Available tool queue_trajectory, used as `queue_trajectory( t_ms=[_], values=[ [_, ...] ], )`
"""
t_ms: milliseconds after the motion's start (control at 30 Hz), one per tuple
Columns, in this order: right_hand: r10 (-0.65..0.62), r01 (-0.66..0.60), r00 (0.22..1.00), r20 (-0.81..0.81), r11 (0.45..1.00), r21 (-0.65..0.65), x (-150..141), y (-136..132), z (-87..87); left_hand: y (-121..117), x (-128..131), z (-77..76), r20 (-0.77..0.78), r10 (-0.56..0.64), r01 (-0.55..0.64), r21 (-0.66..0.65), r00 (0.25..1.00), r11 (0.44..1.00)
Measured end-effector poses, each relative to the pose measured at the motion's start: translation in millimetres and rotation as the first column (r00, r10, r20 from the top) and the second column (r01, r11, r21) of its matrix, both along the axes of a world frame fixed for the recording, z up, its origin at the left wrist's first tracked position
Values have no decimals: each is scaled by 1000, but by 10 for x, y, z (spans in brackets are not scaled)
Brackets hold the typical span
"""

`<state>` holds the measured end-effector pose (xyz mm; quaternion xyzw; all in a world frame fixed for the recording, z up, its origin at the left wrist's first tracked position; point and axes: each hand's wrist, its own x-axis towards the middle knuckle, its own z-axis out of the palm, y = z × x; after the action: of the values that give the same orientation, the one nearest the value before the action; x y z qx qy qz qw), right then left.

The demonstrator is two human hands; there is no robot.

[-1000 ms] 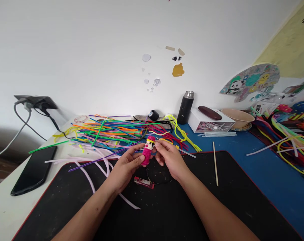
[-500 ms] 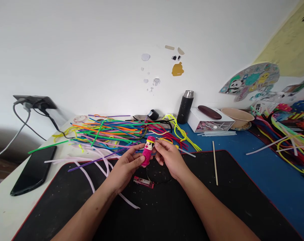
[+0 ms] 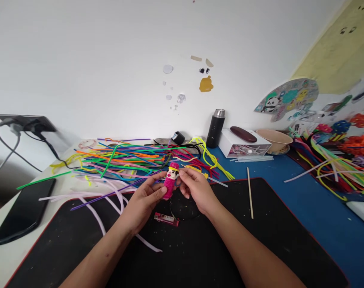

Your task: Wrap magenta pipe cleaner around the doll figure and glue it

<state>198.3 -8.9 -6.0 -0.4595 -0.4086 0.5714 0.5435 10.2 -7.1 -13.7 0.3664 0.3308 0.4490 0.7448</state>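
Observation:
A small doll (image 3: 169, 185), wound from fuzzy pink pipe cleaner, stands nearly upright above the black mat. It has a white face, a yellow band and a pink top. My left hand (image 3: 145, 200) grips its lower body between thumb and fingers. Thumb and forefinger of my right hand (image 3: 196, 189) are pinched together at the side of the doll's head; what lies between those fingertips is too small to make out. Below the doll, a red lighter (image 3: 166, 219) rests on the mat beside a thin dark loop.
Many coloured pipe cleaners (image 3: 130, 156) are heaped behind the hands, with pale ones on the mat (image 3: 200, 252). A wooden stick (image 3: 250, 194) lies right. Farther back stand a black flask (image 3: 215, 130), a white box (image 3: 231, 148) and a bowl (image 3: 274, 136). A phone (image 3: 24, 212) lies left.
The view has turned slightly right, so the scene sits farther left in the picture. Both hands keep nearly the same hold at the doll.

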Motion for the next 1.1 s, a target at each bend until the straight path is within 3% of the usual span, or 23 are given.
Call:
queue_trajectory(
  t_ms=[200, 467, 633, 867, 1100],
  values=[
    [-62, 61, 998, 10, 997, 38, 45, 19, 28, 16, -5, 29, -18, 56, -56, 12, 998, 998],
    [-343, 346, 938, -45, 933, 100, 260, 93, 180, 37, -14, 40, -103, 134, -130, 43, 986, 991],
    [-357, 338, 915, 188, 932, 129, 628, 250, 266, 23, -20, 20, -111, 118, -118, 13, 987, 993],
    [-401, 367, 764, 505, 915, 170, 1236, 691, 270, -1, -37, 22, -99, 91, -95, -39, 991, 995],
    [-414, 344, 512, 753, 902, 261, 1370, 1130, 101, 33, -64, 40, -118, 117, -126, -70, 986, 990]
  ],
)
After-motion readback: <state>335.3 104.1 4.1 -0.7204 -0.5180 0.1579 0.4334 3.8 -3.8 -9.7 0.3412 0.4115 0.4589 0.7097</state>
